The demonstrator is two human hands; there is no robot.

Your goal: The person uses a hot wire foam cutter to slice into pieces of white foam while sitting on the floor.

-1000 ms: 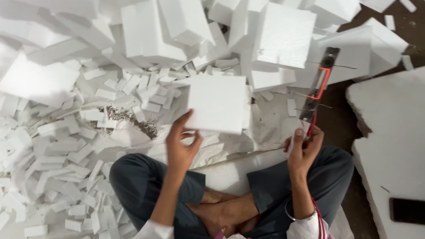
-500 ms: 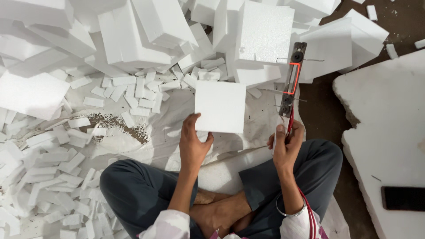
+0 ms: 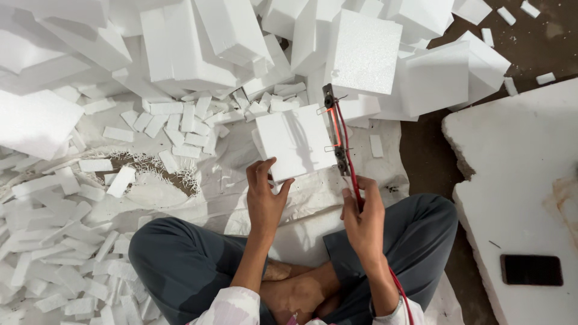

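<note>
My left hand grips the near edge of a square white foam block and holds it up in front of me. My right hand is closed on the handle of a hot-wire cutter, a narrow dark bar with red wiring. The cutter lies against the right edge of the block. A red cable runs from the tool back along my right forearm. I sit cross-legged on a white sheet.
Large white foam blocks are piled at the back. Several small cut foam strips cover the floor at the left. A big foam slab lies at the right with a dark phone on it.
The cutter has swung from right of the block to lie against the block's right edge. Both hands keep their grip. The view has shifted slightly.
</note>
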